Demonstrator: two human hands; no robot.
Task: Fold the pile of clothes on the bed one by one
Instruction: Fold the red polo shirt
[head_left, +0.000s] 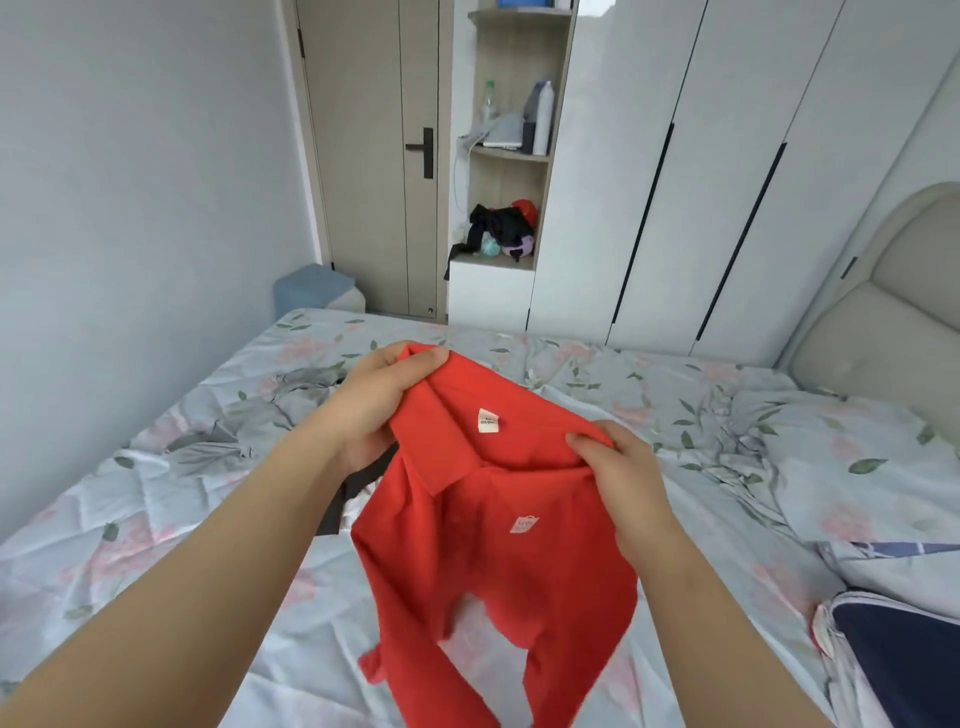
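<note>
Two hands, left hand (375, 400) and right hand (621, 470), each clench one red polo shirt (498, 561) above the bed (156, 545).

— Where am I looking?
— A home bedroom, from what I see: a bed (156, 519) in floral sheets, a padded headboard (893, 312), white wardrobe doors (701, 182) and a wooden door (363, 156) behind.
</note>
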